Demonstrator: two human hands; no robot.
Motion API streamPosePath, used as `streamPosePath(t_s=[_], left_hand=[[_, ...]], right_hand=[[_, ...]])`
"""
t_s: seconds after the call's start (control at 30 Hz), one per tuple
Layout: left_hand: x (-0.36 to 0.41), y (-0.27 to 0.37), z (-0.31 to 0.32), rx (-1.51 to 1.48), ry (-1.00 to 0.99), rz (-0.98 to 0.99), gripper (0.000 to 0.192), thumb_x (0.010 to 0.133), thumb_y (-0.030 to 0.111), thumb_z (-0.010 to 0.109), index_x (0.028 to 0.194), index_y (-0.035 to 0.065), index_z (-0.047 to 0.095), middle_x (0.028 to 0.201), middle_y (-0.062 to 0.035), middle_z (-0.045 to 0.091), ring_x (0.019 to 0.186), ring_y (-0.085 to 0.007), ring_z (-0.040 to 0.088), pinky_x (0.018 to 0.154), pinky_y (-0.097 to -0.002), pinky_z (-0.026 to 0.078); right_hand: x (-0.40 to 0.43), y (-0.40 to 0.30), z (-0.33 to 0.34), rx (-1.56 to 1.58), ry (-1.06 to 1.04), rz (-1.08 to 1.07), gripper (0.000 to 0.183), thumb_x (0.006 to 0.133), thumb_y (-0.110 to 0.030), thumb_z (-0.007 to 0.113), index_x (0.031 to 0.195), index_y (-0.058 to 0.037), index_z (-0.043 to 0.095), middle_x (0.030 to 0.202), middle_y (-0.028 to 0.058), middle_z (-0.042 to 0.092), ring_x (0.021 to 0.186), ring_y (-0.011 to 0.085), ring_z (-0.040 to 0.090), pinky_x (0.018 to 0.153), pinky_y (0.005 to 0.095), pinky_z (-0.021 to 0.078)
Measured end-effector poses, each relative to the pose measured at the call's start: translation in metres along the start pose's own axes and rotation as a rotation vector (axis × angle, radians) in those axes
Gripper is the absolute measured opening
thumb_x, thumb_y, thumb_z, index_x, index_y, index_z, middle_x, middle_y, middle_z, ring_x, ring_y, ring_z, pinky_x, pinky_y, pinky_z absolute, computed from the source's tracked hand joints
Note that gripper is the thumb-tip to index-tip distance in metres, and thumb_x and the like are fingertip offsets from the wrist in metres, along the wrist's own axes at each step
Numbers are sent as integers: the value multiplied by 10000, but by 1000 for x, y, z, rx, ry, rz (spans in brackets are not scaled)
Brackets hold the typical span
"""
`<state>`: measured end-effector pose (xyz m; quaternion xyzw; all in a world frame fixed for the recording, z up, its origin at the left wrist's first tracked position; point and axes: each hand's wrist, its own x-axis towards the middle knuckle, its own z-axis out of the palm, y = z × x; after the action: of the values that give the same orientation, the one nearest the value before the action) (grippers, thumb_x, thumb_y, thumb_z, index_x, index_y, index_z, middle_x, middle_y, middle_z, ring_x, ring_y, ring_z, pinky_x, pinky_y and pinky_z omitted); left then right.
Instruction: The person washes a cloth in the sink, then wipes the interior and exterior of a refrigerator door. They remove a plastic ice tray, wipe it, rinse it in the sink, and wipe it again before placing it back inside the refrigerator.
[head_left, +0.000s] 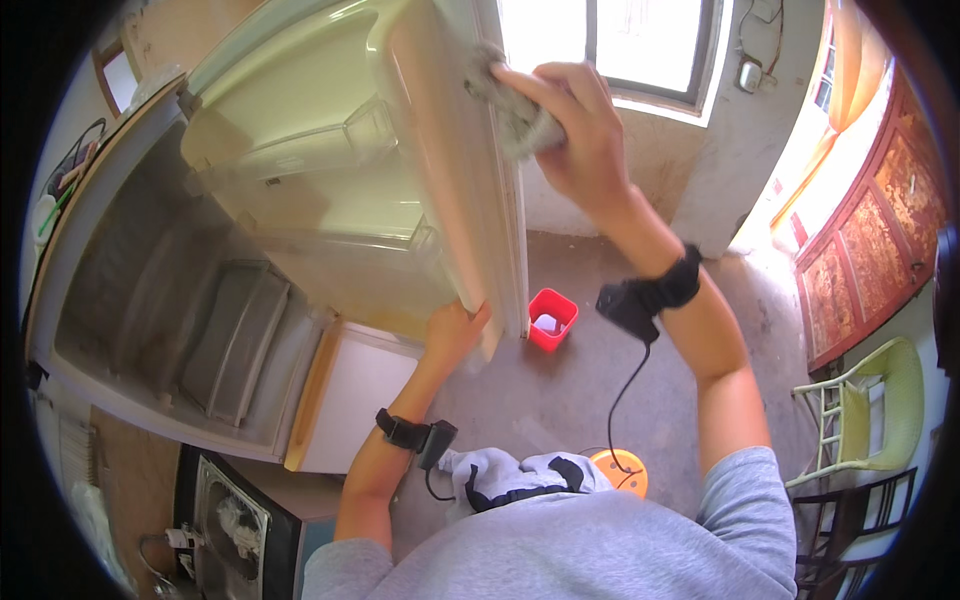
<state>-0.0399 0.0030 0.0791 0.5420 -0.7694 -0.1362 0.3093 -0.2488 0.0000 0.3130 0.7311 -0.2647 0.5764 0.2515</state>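
Note:
The upper door of a refrigerator stands swung out, showing its pale inner liner and clear plastic door shelves. My left hand grips the door's lower corner, thumb on its edge. Raised near the door's upper outer face, my right hand is closed on a grey, crumpled cloth, blurred by motion; whether the cloth touches the door I cannot tell. Behind the door, the fridge compartment is exposed, with a clear drawer inside. Both wrists wear black straps with small cabled devices.
A red bin stands on the floor below the door, with something white inside. Near my body is an orange stool. A stove lies at lower left, a green chair at right, and a window beyond the door.

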Motion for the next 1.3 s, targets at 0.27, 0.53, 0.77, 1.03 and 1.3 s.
streamPosePath(t_s=[0.27, 0.53, 0.77, 1.03, 1.3], left_hand=[[-5, 9, -9, -15, -31, -14, 479, 833, 427, 542, 826, -48, 596, 648, -231, 599, 646, -406, 593, 603, -468, 467], [2, 9, -8, -18, -128, -109, 436, 829, 391, 553, 804, -42, 597, 592, -214, 584, 594, -404, 580, 585, -468, 467], [-4, 12, -12, -32, -74, -45, 424, 824, 385, 560, 754, -32, 599, 572, -204, 574, 566, -385, 576, 559, -449, 463], [-6, 7, -8, 2, -94, 12, 518, 848, 407, 535, 590, -41, 570, 489, -188, 524, 500, -371, 548, 509, -445, 420], [-7, 8, -11, -50, -18, -16, 461, 839, 397, 549, 677, -33, 584, 511, -181, 550, 527, -366, 569, 537, -444, 442]], right_hand=[[-72, -5, 15, -9, -407, -91, 599, 525, 59, 631, 1095, -123, 624, 988, 44, 519, 925, 242, 500, 843, 345, 428], [-58, 8, 4, -145, -310, -13, 592, 534, 50, 640, 1085, -167, 636, 958, 34, 519, 898, 232, 503, 812, 349, 419], [-71, -4, 12, -65, -222, -61, 670, 474, 33, 671, 1115, -157, 624, 961, 31, 494, 904, 229, 481, 807, 342, 412], [-52, 7, -1, -116, -206, -159, 649, 490, 18, 639, 1112, -169, 628, 968, 22, 491, 888, 212, 479, 773, 319, 396], [-139, -8, 27, -65, -475, -183, 583, 526, 18, 601, 1074, -175, 648, 1034, 20, 512, 939, 216, 486, 821, 343, 390]])
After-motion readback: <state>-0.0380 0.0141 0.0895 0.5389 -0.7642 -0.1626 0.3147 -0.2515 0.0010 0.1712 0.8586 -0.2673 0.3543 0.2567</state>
